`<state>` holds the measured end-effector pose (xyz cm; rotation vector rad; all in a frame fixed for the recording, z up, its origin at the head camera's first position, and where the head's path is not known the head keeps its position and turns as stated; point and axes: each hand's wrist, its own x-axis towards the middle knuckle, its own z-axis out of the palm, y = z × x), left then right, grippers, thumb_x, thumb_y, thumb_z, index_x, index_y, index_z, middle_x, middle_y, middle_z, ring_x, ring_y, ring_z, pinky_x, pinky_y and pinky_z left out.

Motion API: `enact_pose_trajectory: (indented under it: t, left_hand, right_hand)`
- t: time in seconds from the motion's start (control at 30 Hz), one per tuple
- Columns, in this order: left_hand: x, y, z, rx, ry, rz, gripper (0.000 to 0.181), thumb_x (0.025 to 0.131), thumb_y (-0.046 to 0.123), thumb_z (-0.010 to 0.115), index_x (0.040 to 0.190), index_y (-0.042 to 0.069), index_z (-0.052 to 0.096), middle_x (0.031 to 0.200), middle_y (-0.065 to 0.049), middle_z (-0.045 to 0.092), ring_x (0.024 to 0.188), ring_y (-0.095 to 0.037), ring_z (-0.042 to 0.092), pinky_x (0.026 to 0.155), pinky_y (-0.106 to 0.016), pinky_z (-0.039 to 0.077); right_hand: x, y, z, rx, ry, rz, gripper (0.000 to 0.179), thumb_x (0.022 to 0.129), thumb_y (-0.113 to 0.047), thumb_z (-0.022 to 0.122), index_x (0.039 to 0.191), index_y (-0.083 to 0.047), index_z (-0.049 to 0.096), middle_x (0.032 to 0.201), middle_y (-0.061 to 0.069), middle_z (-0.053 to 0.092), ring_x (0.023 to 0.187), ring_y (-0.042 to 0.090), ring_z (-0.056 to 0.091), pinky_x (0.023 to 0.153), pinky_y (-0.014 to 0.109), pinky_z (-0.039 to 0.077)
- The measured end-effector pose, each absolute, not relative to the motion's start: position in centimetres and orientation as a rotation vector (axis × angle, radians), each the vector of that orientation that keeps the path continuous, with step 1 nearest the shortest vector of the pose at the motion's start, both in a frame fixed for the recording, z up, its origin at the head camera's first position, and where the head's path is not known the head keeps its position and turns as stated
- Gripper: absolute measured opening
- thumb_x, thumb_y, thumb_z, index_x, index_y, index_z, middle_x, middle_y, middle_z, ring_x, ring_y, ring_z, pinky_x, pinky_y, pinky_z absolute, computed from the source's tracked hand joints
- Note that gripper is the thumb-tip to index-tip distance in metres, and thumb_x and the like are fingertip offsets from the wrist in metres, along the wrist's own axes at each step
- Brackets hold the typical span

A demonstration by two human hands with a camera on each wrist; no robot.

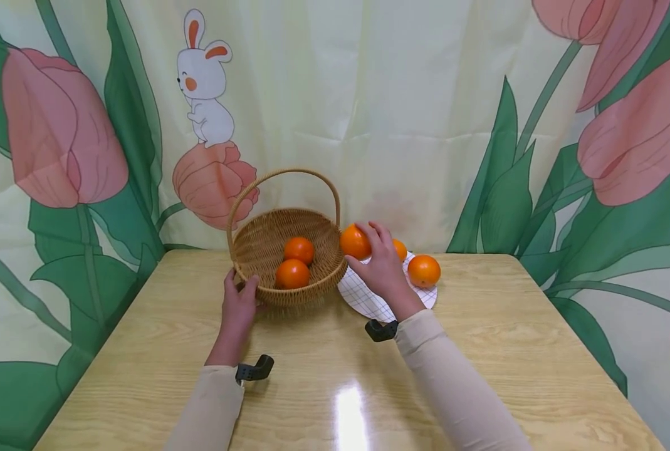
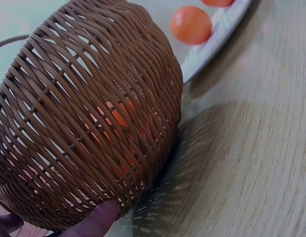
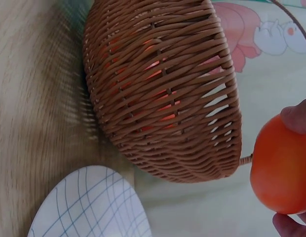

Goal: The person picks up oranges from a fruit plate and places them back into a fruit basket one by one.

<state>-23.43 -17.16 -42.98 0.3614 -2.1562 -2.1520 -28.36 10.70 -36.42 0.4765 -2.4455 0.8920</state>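
A brown wicker basket (image 1: 267, 228) with a tall arched handle stands left of the table's middle. Two round orange fruits (image 1: 292, 274) lie inside, and they show through the weave in both wrist views. My left hand (image 1: 239, 307) holds the basket at its front left rim, with a fingertip (image 2: 101, 217) against the wicker side. Just outside the basket's right rim, my right hand (image 1: 382, 266) grips another orange fruit (image 3: 281, 168), raised above a plate (image 1: 368, 304). The plate is white with a blue grid. Two more fruits (image 1: 423, 270) are on its far and right parts, one partly hidden behind my right hand.
The wooden table (image 1: 312, 388) carries the basket and the plate side by side near its back edge. A curtain (image 1: 402, 125) printed with tulips and a rabbit hangs close behind and along both sides. Each wrist wears a black camera mount (image 1: 256, 368).
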Motion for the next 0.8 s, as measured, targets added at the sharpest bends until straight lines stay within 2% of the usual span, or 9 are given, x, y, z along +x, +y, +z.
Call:
enact_pose_trajectory:
  t: [0.43, 0.67, 0.8]
  left_hand:
    - [-24.1, -17.2, -42.8, 0.338, -2.119, -2.159, 0.076, 0.088, 0.05, 0.048, 0.144, 0.035, -0.002, 0.148, -0.015, 0.016, 0.13, -0.033, 0.034, 0.092, -0.05, 0.046]
    - [-24.0, -17.2, -43.0, 0.355, -2.119, -2.142, 0.074, 0.09, 0.047, 0.048, 0.145, 0.034, 0.0, 0.147, -0.016, 0.019, 0.128, -0.033, 0.036, 0.089, -0.049, 0.048]
    - [-24.1, -17.2, -43.2, 0.364, -2.122, -2.148, 0.075, 0.089, 0.047, 0.048, 0.145, 0.033, 0.0, 0.147, -0.016, 0.019, 0.128, -0.033, 0.036, 0.089, -0.049, 0.048]
  right_hand:
    - [-29.1, 9.3, -35.8, 0.519, -2.447, 0.885, 0.065, 0.076, -0.035, 0.071, 0.133, -0.029, 0.04, 0.139, 0.008, 0.033, 0.114, 0.033, 0.048, 0.091, 0.046, 0.047]
    - [-29.1, 8.3, -36.0, 0.568, -2.445, 0.891, 0.066, 0.077, -0.037, 0.07, 0.134, -0.025, 0.04, 0.141, 0.008, 0.035, 0.12, 0.033, 0.045, 0.096, 0.046, 0.044]
    - [-29.2, 8.0, -36.4, 0.576, -2.466, 0.896, 0.067, 0.077, -0.041, 0.069, 0.135, -0.028, 0.039, 0.143, 0.007, 0.034, 0.123, 0.032, 0.044, 0.097, 0.046, 0.044]
